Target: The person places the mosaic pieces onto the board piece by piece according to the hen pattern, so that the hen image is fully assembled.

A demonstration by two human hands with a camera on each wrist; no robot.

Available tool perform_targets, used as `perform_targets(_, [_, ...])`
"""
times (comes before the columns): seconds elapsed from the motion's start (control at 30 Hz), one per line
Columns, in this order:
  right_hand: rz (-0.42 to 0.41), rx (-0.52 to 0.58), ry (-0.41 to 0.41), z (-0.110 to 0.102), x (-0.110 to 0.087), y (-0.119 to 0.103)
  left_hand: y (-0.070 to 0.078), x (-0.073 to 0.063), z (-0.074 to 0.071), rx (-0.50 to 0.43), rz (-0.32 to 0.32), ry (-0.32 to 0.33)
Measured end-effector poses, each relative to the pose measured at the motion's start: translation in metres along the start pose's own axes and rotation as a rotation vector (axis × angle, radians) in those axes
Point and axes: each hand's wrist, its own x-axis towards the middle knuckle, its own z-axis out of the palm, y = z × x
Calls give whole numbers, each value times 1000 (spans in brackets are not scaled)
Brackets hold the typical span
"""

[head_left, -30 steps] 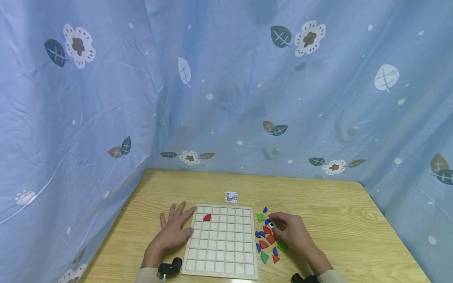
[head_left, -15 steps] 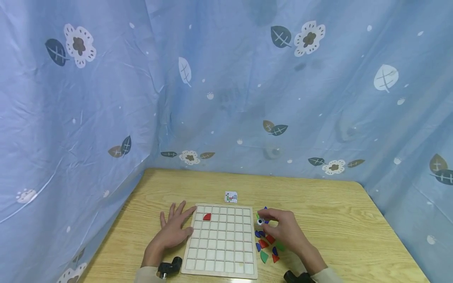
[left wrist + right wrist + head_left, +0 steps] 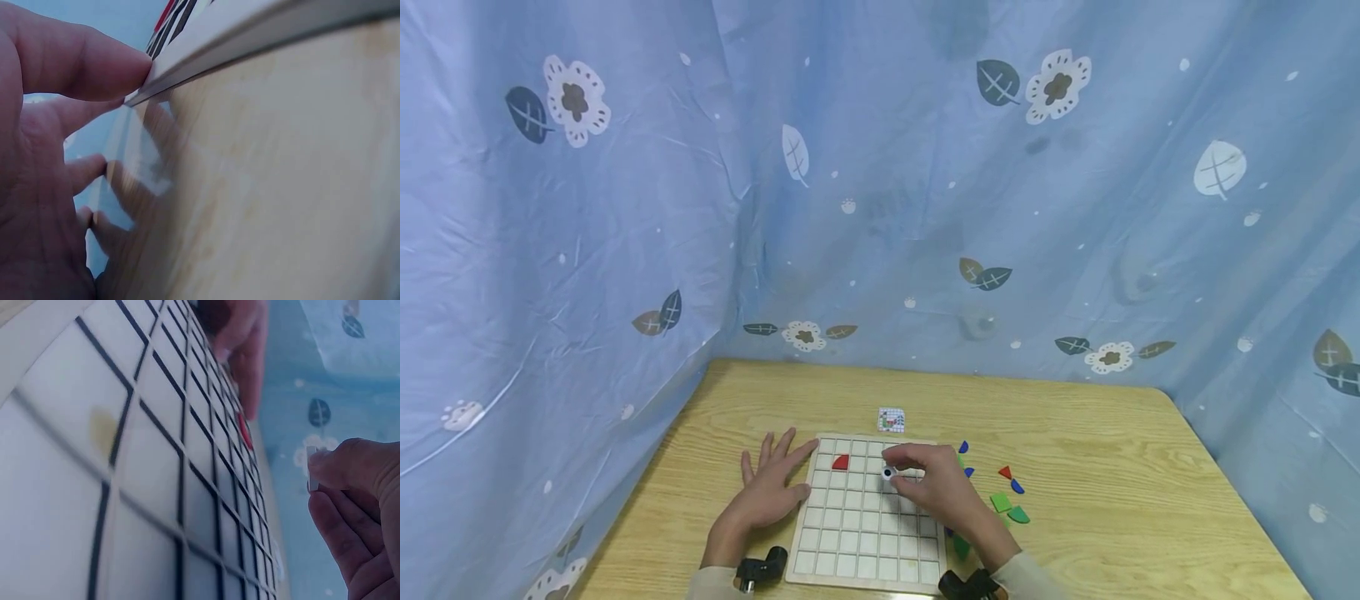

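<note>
My right hand (image 3: pixel 942 487) pinches a small white tile with a black eye-like dot (image 3: pixel 888 472) between thumb and fingers, over the upper right part of the grid board (image 3: pixel 846 542). In the right wrist view the thin white tile (image 3: pixel 312 467) is seen edge-on at the fingertips. The board has a pale wooden rim and white square cells. One red quarter-circle piece (image 3: pixel 841 462) lies in a cell near its upper left. My left hand (image 3: pixel 765 496) rests with spread fingers at the board's left side, forefinger and thumb touching the rim.
Right of the board lie loose pieces, among them a green square (image 3: pixel 1001 502), a red triangle (image 3: pixel 1005 472) and a blue half-circle (image 3: pixel 1017 486). My right forearm hides several others. A small printed card (image 3: pixel 891 419) lies behind the board. A blue curtain (image 3: pixel 865 208) hangs behind the table.
My right hand has carried the eye tile leftward from the loose pieces to over the board, uncovering pieces at the right. The left hand has stayed in place.
</note>
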Motion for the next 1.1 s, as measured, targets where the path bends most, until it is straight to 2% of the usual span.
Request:
perform_targets(0.23, [-39,13,-55,29,21,-5,1,0,-2,15,-34,-29])
perform_targets(0.6, [-72,-38,-118,61,47,-5,0,0,-2,14,-32,-38])
perform_targets(0.87, [-95,-207,-141,70,52,-5,1,0,-3,23,-34,-35])
perform_targets(1.1, [-146,-291,-142,70,51,-10,1,0,-3,24,-36,-36])
